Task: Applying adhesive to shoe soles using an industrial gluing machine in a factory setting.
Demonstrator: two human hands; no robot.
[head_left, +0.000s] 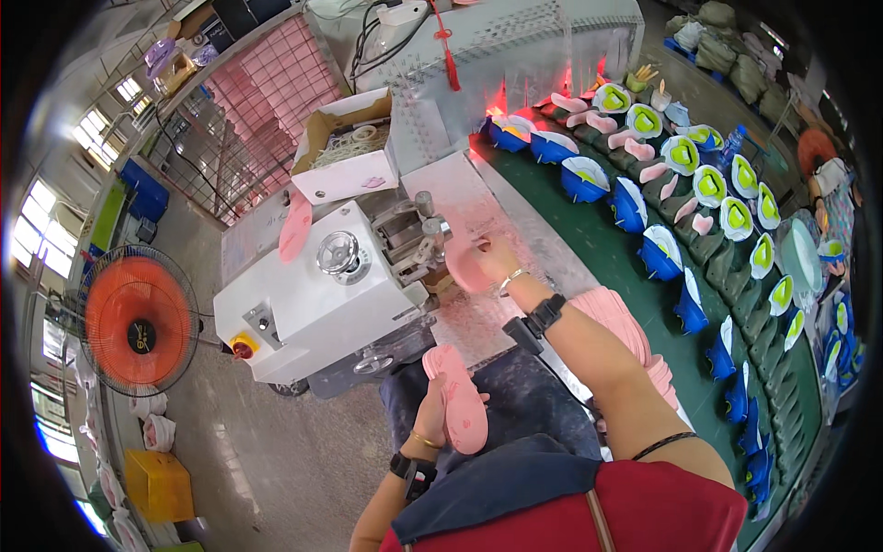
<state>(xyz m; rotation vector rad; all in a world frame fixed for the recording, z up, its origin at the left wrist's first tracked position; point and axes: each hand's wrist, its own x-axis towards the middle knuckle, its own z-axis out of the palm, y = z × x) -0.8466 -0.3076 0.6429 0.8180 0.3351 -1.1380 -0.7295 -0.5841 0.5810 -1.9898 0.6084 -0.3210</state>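
My left hand [430, 411] is closed around a pink insole [465, 421] with reddish marks, held over my lap; there may be more than one layer. My right hand [499, 258] grips another pink insole [466, 265] by its edge, at the rollers [430, 230] of a white bench machine [308, 308]. That insole's far end lies against the rollers. The machine has a round handwheel [338, 253] on top and a yellow-and-red knob [243, 347]. Beside my right forearm lies a stack of pink insoles [612, 322], partly hidden by the arm.
A loose pink insole [296, 227] and an open carton [345, 179] of pale bands stand behind the machine. To the right, a green conveyor [602, 248] carries blue-and-white shoe uppers [586, 179] and dark forms. An orange fan [141, 313] stands left; another person [832, 189] is at far right.
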